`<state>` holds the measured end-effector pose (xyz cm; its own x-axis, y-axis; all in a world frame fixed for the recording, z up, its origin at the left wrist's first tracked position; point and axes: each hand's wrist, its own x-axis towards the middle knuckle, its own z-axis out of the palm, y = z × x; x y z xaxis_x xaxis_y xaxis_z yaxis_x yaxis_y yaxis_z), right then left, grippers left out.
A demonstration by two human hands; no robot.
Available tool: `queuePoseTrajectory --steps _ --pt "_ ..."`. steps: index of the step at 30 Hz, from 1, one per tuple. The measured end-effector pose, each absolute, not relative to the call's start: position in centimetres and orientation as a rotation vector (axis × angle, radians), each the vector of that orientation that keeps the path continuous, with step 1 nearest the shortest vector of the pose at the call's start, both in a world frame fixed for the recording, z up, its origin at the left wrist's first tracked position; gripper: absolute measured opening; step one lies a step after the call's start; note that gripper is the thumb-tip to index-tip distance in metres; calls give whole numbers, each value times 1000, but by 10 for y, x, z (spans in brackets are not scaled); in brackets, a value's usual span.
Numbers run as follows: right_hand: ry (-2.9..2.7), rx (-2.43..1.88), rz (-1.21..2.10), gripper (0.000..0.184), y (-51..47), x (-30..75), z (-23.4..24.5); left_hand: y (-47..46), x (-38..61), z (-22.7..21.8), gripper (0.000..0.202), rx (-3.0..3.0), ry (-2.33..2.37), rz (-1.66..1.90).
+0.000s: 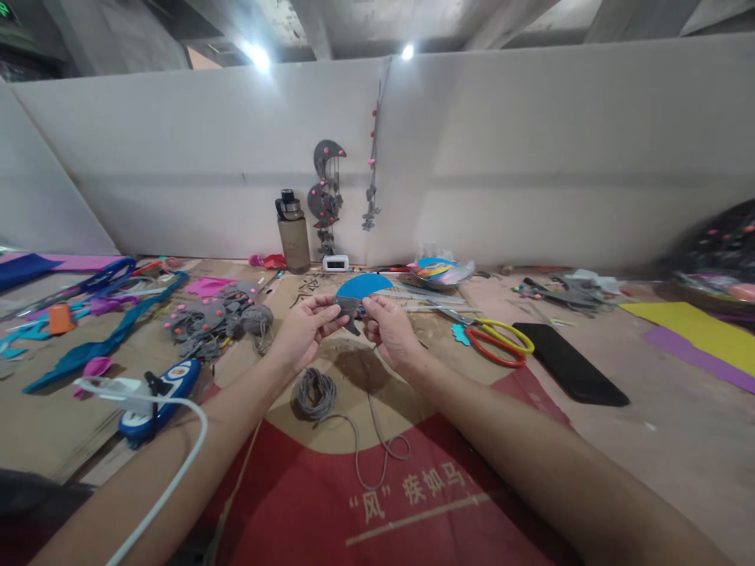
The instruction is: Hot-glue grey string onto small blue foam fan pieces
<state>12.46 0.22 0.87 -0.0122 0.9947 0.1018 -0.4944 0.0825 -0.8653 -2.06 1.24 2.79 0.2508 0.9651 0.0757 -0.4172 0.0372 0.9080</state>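
Note:
My left hand and my right hand are raised together over the middle of the table. Both pinch a small grey felt piece between their fingertips. A blue foam half-disc shows right behind the felt piece; I cannot tell whether my fingers touch it. Below my hands lies a coil of grey cord, and a loose loop of it trails across the red printed cardboard.
Scissors with orange and yellow handles and a black phone lie right of my hands. A pile of grey felt cutouts, a blue tool with a white cable, a bottle and hanging felt ornaments stand left and behind.

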Motion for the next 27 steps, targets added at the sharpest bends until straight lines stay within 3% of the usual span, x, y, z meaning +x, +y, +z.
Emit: queuePoseTrajectory --steps 8,27 --pt "-1010 -784 1260 26 -5 117 10 11 -25 33 7 976 753 1181" --pt "-1154 -1004 883 24 -7 117 11 9 -18 25 18 992 762 1159"
